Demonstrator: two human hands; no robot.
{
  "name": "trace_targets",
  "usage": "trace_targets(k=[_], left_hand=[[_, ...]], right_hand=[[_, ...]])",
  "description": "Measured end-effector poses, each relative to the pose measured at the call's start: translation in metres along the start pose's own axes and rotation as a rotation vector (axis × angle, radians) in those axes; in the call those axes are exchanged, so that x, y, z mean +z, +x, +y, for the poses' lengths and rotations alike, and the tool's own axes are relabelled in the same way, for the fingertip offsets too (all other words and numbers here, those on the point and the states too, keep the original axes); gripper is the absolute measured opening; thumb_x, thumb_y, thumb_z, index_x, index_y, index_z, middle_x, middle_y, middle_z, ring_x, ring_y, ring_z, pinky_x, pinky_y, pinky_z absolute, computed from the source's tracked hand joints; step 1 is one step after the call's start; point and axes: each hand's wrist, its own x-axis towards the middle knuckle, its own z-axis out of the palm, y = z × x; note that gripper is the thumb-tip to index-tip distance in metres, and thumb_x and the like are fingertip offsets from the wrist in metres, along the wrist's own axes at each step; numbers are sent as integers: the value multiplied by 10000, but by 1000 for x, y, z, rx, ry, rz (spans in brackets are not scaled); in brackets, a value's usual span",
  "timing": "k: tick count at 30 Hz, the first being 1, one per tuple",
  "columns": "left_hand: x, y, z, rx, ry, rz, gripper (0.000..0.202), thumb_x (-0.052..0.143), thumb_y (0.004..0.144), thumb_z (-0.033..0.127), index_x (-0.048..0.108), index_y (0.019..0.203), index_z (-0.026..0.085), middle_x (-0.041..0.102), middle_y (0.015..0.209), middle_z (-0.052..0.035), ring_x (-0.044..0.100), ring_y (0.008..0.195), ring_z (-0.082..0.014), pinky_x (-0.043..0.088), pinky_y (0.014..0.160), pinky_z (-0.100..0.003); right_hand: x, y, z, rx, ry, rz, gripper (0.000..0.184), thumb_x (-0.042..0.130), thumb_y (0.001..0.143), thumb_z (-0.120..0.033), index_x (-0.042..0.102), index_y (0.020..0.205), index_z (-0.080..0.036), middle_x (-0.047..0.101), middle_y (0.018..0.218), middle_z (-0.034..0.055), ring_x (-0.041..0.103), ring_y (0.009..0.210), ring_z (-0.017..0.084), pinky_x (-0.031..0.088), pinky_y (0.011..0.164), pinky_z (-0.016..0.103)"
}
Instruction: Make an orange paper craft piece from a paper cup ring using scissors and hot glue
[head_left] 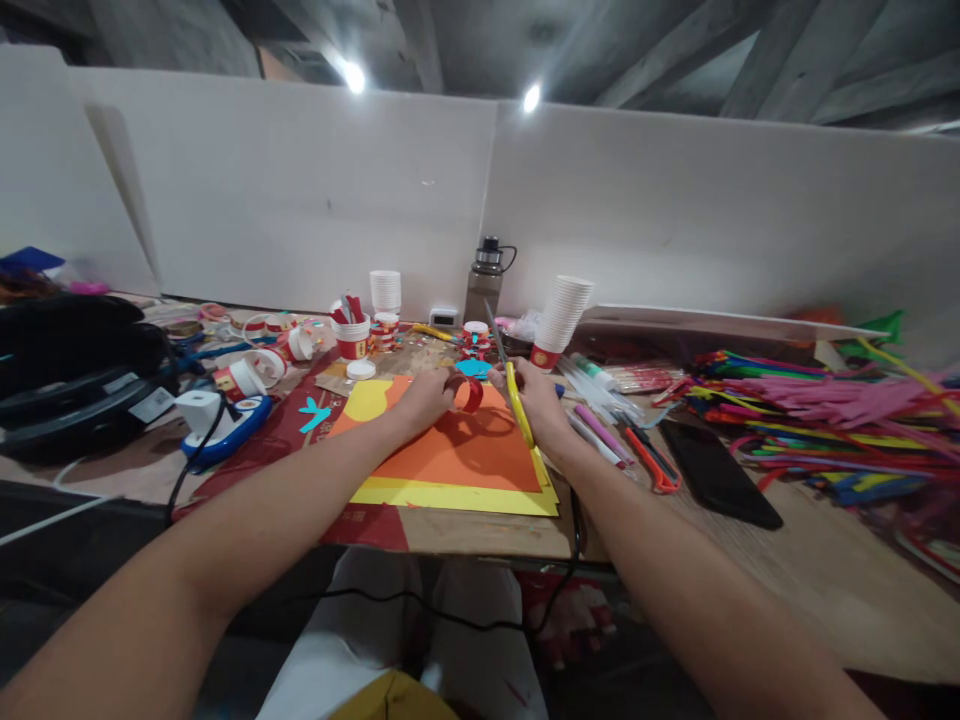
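My left hand (426, 396) is closed on a curled strip of red paper (469, 392), held above an orange sheet (457, 450). My right hand (537, 393) grips yellow-handled scissors (516, 398), their blades (495, 335) pointing up and away, right beside the red strip. The orange sheet lies on yellow sheets (457, 497) at the table's near edge. A yellow cut-out shape (369, 400) lies at the orange sheet's far left corner.
Stacks of white paper cups (562, 315) and a grey bottle (484, 278) stand behind my hands. Pipe cleaners (817, 420), a black phone (718, 474), pens (600, 432) and an orange cutter (651, 462) lie right. Decorated cups (351, 335), a black bag (71, 365) and a white charger (202, 412) are left.
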Motion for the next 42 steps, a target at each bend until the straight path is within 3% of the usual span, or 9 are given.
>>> trace_targets(k=[8, 13, 18, 22, 27, 34, 39, 42], left_hand=[[-5, -6, 8, -195, -56, -35, 256, 475, 830, 115, 690, 967, 137, 734, 947, -134, 669, 855, -235, 487, 793, -336], [-3, -8, 10, -288, -61, -72, 289, 485, 818, 123, 696, 1013, 157, 736, 975, -136, 679, 859, -243, 484, 746, -325], [2, -8, 13, -250, -29, -129, 242, 514, 831, 200, 689, 994, 162, 726, 948, -146, 671, 864, -258, 485, 749, -350], [2, -9, 20, -191, -49, -147, 219, 552, 819, 286, 667, 959, 163, 710, 959, -162, 655, 890, -293, 488, 768, -393], [-2, -14, 28, -131, -285, -125, 250, 614, 801, 373, 650, 955, 179, 700, 1005, -121, 638, 938, -252, 484, 846, -362], [-10, -22, 36, -92, -597, -187, 467, 603, 837, 502, 594, 1144, 150, 658, 1140, -121, 608, 1037, -252, 473, 916, -387], [0, -23, 32, -160, -920, -293, 636, 688, 785, 495, 513, 1290, 149, 645, 1195, -130, 621, 1054, -245, 480, 929, -378], [9, -22, 26, -85, -1097, -328, 713, 751, 745, 441, 471, 1340, 163, 582, 1300, -152, 601, 1115, -253, 467, 963, -385]], right_hand=[[7, -8, -10, -68, -79, -48, 333, 563, 840, -500, 631, 930, -187, 677, 855, 55, 598, 802, 214, 462, 714, 327], [12, -13, -17, -49, -65, -102, 286, 597, 812, -368, 680, 1033, -206, 718, 937, 58, 637, 812, 225, 488, 727, 344], [13, -14, -20, -30, -59, -128, 341, 625, 704, -226, 732, 1028, -225, 745, 943, 65, 673, 838, 250, 521, 758, 368], [12, -12, -10, 48, -58, -117, 405, 611, 684, -215, 730, 1071, -226, 744, 839, 50, 674, 737, 237, 529, 671, 346], [9, -10, 5, 163, -34, -95, 452, 673, 670, -317, 712, 1107, -207, 728, 751, 60, 661, 655, 245, 514, 572, 342], [2, -5, -2, 280, 87, -170, 536, 708, 623, -276, 676, 1153, -201, 732, 797, 49, 669, 711, 240, 531, 603, 319], [1, -2, -5, 284, 74, -168, 516, 671, 611, -239, 672, 1124, -186, 709, 747, 37, 637, 656, 208, 491, 557, 279], [0, -2, -10, 264, 14, -131, 507, 594, 621, -217, 673, 1119, -162, 670, 681, 15, 584, 583, 172, 437, 505, 253]])
